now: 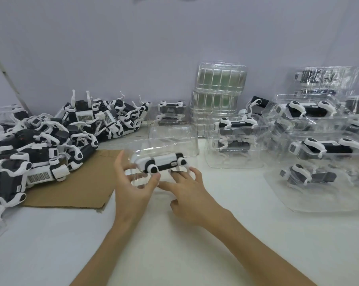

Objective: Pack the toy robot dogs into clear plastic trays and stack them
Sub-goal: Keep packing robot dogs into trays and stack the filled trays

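Here, the toy robot dog (160, 162) lies in a clear plastic tray (145, 147) at the middle of the white table (236, 223), just beyond both hands. The left hand (131, 182) grips the tray's left end, thumb raised on the far side and fingertips by the dog's leg joint. The right hand (187, 190), just near and right of the dog, lays straight fingers against the tray's near edge.
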{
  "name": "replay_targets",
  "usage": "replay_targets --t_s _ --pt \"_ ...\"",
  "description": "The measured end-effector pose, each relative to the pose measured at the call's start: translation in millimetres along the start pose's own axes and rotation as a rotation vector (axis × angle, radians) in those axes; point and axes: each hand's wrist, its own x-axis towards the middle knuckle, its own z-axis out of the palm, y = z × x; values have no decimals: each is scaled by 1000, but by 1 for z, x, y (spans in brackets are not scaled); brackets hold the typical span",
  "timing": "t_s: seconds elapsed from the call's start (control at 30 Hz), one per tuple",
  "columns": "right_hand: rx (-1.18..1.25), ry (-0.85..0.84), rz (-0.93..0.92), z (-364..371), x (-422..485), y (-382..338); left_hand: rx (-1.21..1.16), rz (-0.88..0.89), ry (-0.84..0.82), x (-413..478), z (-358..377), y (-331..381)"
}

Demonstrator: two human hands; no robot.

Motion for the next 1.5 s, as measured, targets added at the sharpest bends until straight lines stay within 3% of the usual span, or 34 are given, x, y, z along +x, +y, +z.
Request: replay_targets --t_s 0.2,0.47,0.57,0.77,1.1,1.37,1.5 --pt "-16 44 36 11 1 2 26 21 -70 -3 2 -1" --pt "-36 152 13 7 4 -1 274 112 81 2 -1 4" --pt "-52 190 -8 0 2 2 203 3 110 5 -4 5" --pt "20 385 -20 -14 -2 9 -17 -211 -42 13 -12 0" --pt "60 601 -39 -11 -1 4 -17 -198 33 10 -10 10" --pt "33 392 -15 -9 -1 4 198 -389 -159 13 -12 2" --pt "-21 126 -86 -10 -2 3 243 -429 -173 13 -15 1"
